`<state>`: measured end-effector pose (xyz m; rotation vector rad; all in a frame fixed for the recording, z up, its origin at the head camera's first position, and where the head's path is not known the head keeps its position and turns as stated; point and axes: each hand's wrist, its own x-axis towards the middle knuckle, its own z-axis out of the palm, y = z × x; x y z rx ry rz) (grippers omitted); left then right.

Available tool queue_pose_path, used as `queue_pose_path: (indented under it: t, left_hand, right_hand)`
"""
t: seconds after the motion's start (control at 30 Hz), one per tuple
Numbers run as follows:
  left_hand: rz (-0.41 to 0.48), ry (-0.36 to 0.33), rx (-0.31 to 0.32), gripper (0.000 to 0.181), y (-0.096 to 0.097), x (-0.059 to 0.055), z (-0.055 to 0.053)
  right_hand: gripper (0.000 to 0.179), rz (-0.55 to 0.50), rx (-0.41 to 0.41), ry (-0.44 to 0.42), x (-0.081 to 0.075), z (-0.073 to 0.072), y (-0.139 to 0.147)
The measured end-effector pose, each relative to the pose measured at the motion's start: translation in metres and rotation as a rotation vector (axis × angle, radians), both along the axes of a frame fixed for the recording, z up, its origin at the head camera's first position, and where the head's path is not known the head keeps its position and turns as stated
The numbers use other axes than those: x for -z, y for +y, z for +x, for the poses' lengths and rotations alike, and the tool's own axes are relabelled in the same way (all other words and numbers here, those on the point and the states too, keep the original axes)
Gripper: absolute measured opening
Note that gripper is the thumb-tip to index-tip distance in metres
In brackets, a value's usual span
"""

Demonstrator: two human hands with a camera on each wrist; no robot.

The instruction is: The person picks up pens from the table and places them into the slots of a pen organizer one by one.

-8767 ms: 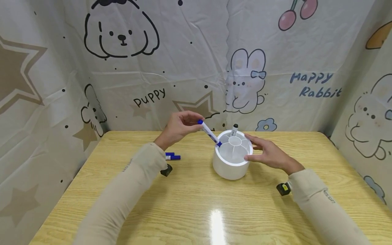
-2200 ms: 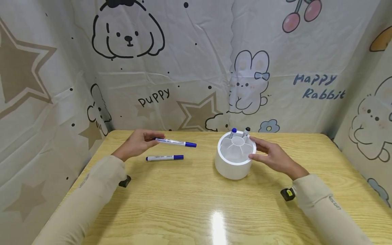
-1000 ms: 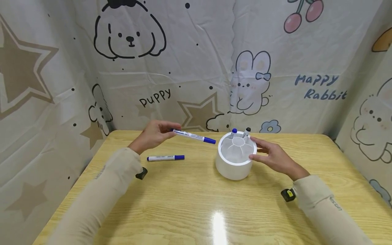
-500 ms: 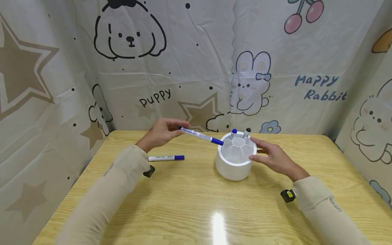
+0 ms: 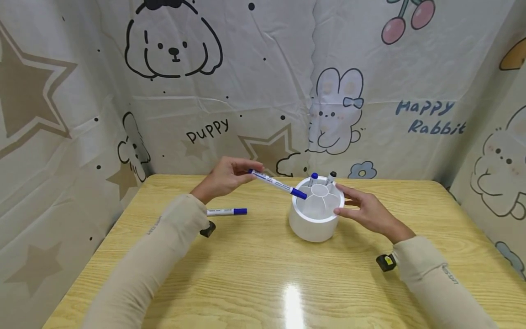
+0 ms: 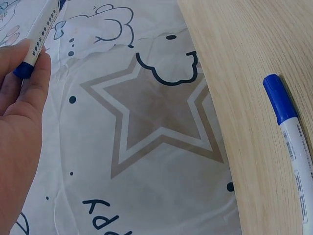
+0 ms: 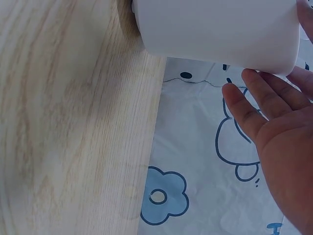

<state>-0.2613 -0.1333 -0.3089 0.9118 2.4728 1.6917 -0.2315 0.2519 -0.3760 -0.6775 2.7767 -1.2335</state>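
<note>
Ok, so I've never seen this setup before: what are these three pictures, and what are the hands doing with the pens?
No machine here: a person works with two bare hands. The wide picture comes from a camera on their head; the other two come from cameras on the wrists.

On the wooden table stands a round white pen holder with divided compartments. Two markers already stand in its far side, one with a blue cap and one with a black cap.

The left hand pinches a blue-capped marker by its tail, the cap tilted down over the holder's rim. The right hand rests its fingers against the holder's side. Another blue marker lies on the table.
</note>
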Motion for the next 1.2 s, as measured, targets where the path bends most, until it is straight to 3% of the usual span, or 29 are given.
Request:
queue_pose_path:
  t: [0.97,1.2]
  left_hand:
    - [0.026,-0.018,0.027,0.027,0.037,-0.004,-0.004]
    - [0.046,-0.019,0.050,0.027,0.046,-0.001,-0.004]
  right_hand:
    - [0.074,0.003,-0.005,0.013,-0.002,0.001,-0.001]
    - [0.073,-0.002,-0.010,0.011,-0.002,0.002,-0.001]
